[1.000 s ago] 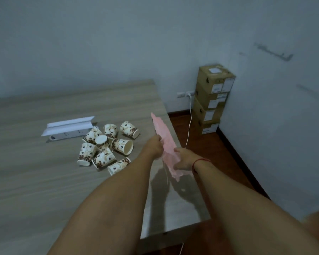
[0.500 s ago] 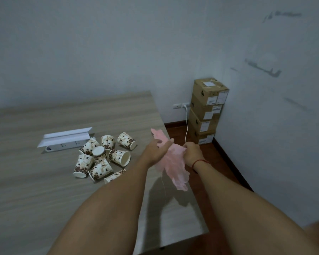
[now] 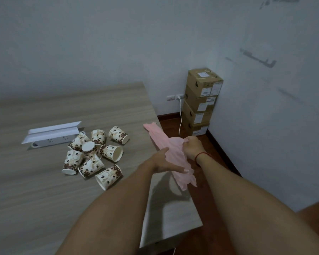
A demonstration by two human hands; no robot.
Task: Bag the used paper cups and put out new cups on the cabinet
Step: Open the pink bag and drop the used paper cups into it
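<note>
A pile of several paper cups (image 3: 94,156) printed with coffee beans lies tipped over on the wood-grain cabinet top (image 3: 44,199), left of my hands. A thin pink plastic bag (image 3: 173,155) hangs crumpled between my hands above the cabinet's right edge. My left hand (image 3: 164,161) lies along the bag's lower side with fingers stretched out against it. My right hand (image 3: 191,147), with a red string at the wrist, pinches the bag's upper edge. The bag's far end sticks out up and to the left.
A white power strip (image 3: 52,142) with a folded white card (image 3: 53,130) on it lies behind the cups. A stack of cardboard boxes (image 3: 201,102) stands in the room corner by a wall socket and white cable (image 3: 180,115). Red-brown floor runs right of the cabinet.
The bag was stretched upright between my hands; now it is bunched and slanted, my left hand has slid under it with fingers extended, and my right hand has lifted its edge.
</note>
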